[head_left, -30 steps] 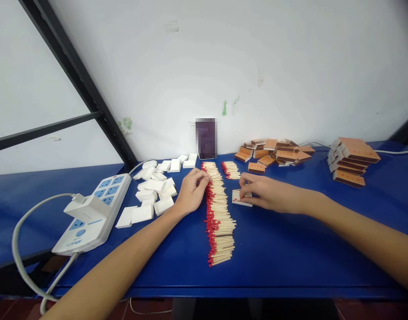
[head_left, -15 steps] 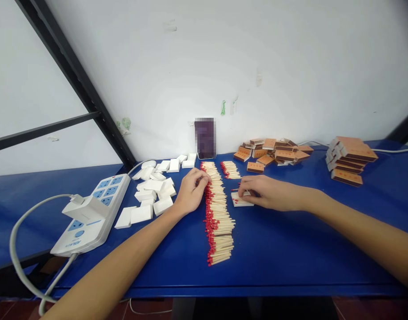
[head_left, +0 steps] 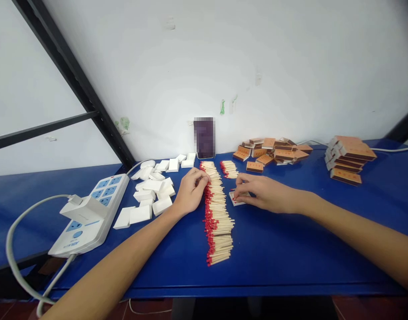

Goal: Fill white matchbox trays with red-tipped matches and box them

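A long row of red-tipped matches runs down the middle of the blue table. My left hand rests at the row's left side, fingers curled against the match heads near its far end. My right hand lies just right of the row with its fingers closed on a small white inner matchbox tray that lies on the table with a few matches in it. A smaller bunch of matches lies beyond.
White inner trays are scattered at the left, beside a white and blue power strip with a plug and cable. Orange matchbox sleeves are piled at the back, and a stack of packs at the far right. A dark phone leans on the wall.
My right hand has slid the white tray slightly left, closer to the match row. My left hand has stayed at the row.
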Available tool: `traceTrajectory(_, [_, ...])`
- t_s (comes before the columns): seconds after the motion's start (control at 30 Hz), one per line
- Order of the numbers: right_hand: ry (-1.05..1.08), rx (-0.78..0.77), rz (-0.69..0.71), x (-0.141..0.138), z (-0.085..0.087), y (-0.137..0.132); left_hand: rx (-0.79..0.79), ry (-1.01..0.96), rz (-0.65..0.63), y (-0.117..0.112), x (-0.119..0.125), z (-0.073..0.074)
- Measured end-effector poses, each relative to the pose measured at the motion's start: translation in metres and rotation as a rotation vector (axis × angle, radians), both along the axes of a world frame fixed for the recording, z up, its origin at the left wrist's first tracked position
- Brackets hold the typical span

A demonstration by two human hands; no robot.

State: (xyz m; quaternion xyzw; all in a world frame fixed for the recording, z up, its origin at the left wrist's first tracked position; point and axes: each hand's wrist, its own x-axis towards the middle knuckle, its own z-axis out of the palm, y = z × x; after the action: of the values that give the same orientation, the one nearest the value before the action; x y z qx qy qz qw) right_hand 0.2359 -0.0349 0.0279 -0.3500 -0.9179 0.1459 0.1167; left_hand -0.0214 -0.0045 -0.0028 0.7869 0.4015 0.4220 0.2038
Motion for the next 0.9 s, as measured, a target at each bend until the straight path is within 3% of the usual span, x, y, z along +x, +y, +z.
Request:
traceTrajectory(0.2, [-0.027,0.110,-0.041,0.002,0.006,0.000,-0.003,0.003,0.003,-0.001,0.000,0.000])
traceTrajectory(0.57, [-0.097,0.067,-0.073,0.005,0.020,-0.007,-0.006,0.003,0.002,-0.001,0.000,0.000])
traceTrajectory(0.9, [-0.082,0.158,0.020,0.007,0.009,-0.005,-0.001,0.005,0.002,-0.001,0.000,0.000])
